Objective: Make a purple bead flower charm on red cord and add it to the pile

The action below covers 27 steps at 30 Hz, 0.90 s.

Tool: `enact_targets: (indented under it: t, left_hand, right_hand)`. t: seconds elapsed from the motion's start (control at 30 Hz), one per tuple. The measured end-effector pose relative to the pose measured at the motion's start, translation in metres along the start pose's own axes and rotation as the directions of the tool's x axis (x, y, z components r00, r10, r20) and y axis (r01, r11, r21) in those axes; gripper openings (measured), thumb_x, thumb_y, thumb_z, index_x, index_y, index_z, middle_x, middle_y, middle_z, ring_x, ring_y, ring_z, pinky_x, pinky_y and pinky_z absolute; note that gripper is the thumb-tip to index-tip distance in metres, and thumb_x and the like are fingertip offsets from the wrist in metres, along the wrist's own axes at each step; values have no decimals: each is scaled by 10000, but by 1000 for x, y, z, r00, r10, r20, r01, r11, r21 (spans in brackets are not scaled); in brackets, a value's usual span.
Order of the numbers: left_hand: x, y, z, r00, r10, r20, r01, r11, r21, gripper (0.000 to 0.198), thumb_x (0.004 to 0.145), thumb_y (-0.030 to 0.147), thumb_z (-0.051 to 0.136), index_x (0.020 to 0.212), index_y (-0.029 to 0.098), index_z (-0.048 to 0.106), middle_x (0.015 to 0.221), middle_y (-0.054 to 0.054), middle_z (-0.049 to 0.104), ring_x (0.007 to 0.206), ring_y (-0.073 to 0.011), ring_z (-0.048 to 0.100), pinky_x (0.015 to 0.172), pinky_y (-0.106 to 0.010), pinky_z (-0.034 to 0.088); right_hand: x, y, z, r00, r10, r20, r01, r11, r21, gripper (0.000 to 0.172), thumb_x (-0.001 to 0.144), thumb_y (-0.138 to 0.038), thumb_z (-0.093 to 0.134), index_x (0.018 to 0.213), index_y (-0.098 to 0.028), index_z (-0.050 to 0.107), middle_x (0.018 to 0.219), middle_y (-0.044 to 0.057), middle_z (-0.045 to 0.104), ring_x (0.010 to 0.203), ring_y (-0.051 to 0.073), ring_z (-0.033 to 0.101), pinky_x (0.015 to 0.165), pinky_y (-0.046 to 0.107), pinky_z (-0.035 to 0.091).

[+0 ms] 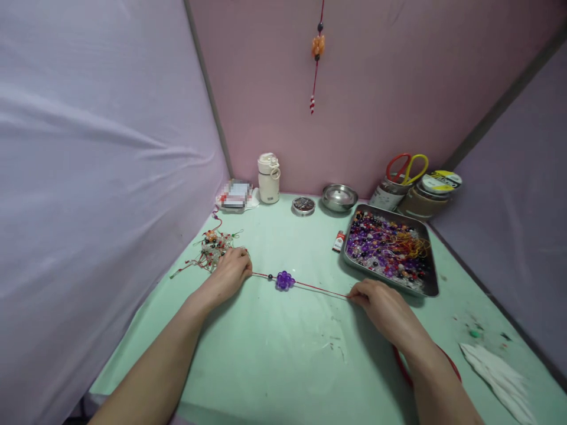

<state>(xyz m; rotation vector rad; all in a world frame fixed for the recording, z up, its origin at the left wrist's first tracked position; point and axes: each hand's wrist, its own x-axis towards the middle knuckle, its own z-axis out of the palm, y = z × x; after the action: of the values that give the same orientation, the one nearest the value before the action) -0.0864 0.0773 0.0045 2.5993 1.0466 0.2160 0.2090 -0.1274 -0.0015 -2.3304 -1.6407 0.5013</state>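
A red cord (319, 288) stretches nearly straight between my two hands, just over or on the green tabletop. Threaded on it are a cluster of purple beads (284, 281) and, to its left, a small black bead (270, 277). My left hand (231, 267) pinches the cord's left end, beside a tangled pile of finished beaded strings (212, 247). The right end is pinched between the fingertips of my right hand (380, 302), in front of the bead tray. Partly beneath my right forearm lies something red and curved (402, 367), mostly hidden.
A metal tray (381, 273) of mixed beads stands right, with a lighter (339, 241) beside it. Along the back are a white bottle (269, 180), a round tin (303, 205), a steel bowl (339, 198) and jars, one holding scissors (406, 170). A white cloth (498, 378) lies front right.
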Motion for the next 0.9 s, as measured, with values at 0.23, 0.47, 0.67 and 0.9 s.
enact_targets:
  t: [0.23, 0.47, 0.67, 0.9]
  left_hand:
    - [1, 2, -1, 1000, 21, 1, -21, 999, 28, 159, 861, 235, 481, 779, 185, 608, 994, -88, 557, 965, -254, 459, 865, -401, 388]
    - [6, -10, 6, 999, 45, 27, -47, 998, 52, 181, 853, 293, 490, 779, 194, 622, 1019, -92, 565, 1016, -272, 462, 923, -434, 371]
    - [7, -10, 6, 999, 35, 13, -35, 998, 45, 207, 844, 323, 480, 793, 192, 632, 1036, -92, 558, 1008, -270, 458, 931, -441, 375]
    - [7, -10, 6, 999, 34, 29, -35, 998, 58, 204, 845, 330, 482, 793, 200, 631, 1066, -95, 563, 1035, -286, 461, 923, -446, 377]
  right_hand:
    - [-5, -2, -7, 999, 22, -43, -23, 1000, -19, 179, 821, -215, 514, 792, -238, 689, 864, 28, 697, 820, 212, 610, 714, 303, 343]
    - [-11, -8, -16, 991, 19, -134, -29, 997, -76, 121, 801, -198, 545, 719, -213, 634, 830, 33, 673, 850, 224, 588, 717, 316, 301]
    - [-13, -8, -18, 985, 43, -166, -52, 997, -50, 157, 816, -176, 516, 738, -213, 647, 837, 31, 682, 842, 222, 591, 746, 337, 285]
    - [-19, -9, -24, 988, -123, 89, 107, 980, 165, 107, 813, -228, 567, 821, -234, 674, 884, 12, 688, 815, 181, 602, 756, 299, 348]
